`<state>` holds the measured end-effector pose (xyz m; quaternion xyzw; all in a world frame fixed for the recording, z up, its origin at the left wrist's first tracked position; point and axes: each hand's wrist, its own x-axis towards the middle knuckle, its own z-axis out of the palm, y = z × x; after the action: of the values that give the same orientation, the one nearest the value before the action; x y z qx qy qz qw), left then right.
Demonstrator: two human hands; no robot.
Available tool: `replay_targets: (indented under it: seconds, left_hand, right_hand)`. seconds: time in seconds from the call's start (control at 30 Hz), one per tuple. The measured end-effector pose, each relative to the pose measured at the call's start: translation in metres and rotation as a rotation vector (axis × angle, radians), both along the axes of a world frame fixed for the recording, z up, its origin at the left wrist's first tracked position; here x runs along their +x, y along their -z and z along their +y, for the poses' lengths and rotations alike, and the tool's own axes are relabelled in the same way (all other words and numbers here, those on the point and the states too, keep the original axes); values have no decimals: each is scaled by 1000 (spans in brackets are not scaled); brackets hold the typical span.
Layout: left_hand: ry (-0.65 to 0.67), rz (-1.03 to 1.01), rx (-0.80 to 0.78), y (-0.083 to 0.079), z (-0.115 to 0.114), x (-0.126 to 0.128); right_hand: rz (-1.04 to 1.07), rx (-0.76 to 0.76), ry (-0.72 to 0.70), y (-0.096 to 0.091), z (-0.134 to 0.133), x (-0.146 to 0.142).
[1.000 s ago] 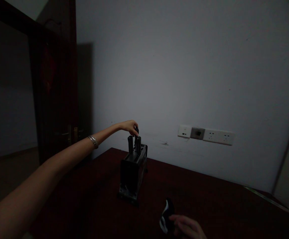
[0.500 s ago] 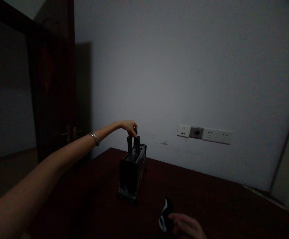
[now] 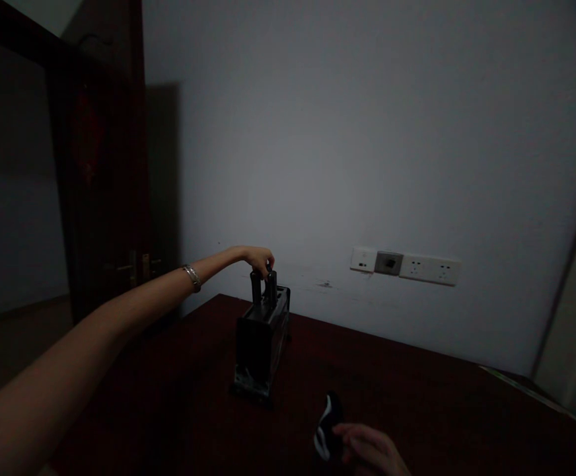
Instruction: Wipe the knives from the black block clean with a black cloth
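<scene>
A dark knife block (image 3: 253,350) stands upright on the table, with black knife handles (image 3: 272,289) rising from its top. My left hand (image 3: 259,258) reaches over from the left and is closed on a black knife handle (image 3: 268,270) just above the block; its blade is hidden. Low in the view, my right hand (image 3: 370,448) has its fingers stretched towards the left. Its fingertips are at the edge of a curved black object with whitish bands (image 3: 326,426); its kind is too dark to make out.
The dark red tabletop (image 3: 367,370) runs back to a pale wall (image 3: 308,165). White sockets (image 3: 429,270) and a grey socket plate (image 3: 388,263) sit low on that wall. On the left is a dark door (image 3: 104,198) with a handle. A thin flat strip (image 3: 530,395) lies along the right edge.
My left hand has sunk slightly towards the knife block, and the knife handle in it sits lower. My right hand and the black object keep their places; the view has shifted a little.
</scene>
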<state>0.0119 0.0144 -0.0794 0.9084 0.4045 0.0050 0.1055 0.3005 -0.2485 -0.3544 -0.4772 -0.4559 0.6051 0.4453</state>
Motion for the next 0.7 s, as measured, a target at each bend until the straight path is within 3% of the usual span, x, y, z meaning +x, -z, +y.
replay_targets:
  seconds: [0.23,0.47,0.6,0.7]
  left_hand:
    - [16,-39,-22,5,7,0]
    - [7,-37,-47,2,0,-1]
    - [14,-62,-147,-12,-1,-6]
    - [13,-54,-149,-35,-1,-13]
  right_hand:
    - [-6,-16,-21,-1,0,-1]
    - [-10,-25,4,-9,-6,-4]
    - [-32,-3,-4,-6,-4,-2]
    - [-42,3,-21,-2,-2,-1]
